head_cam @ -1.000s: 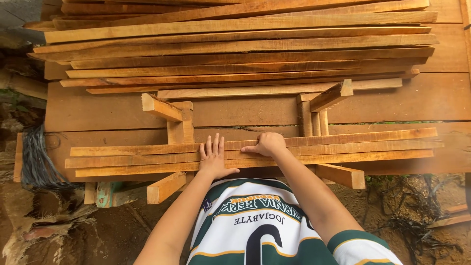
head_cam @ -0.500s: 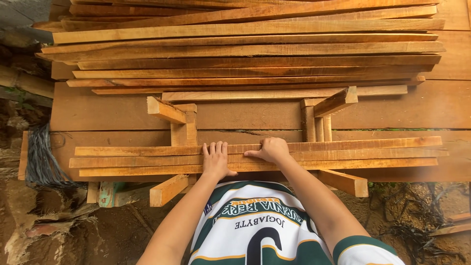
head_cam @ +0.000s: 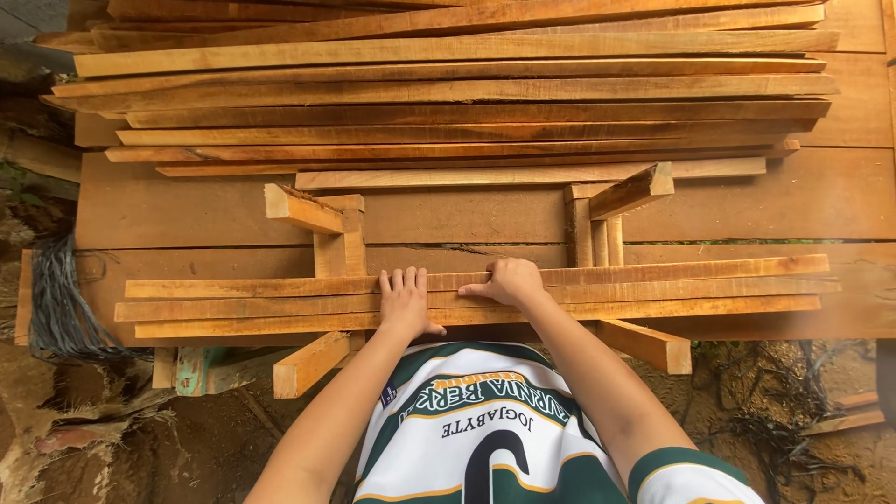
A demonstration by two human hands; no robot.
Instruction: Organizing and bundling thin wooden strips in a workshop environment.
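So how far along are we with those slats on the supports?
Done: three long slats lie side by side across two wooden supports. In hand: left hand flat on them, right hand curled over the far slat. Left: a big stack of slats lies behind.

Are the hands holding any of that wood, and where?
Nothing is gripped. The left hand lies flat on the wooden slats near their middle; the right hand presses on them with bent fingers beside it.

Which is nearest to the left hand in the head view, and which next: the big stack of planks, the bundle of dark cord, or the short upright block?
From the left hand:
1. Short upright block, just beyond the hand, slightly left.
2. Bundle of dark cord, far left at the bench end.
3. Big stack of planks, across the bench at the back.
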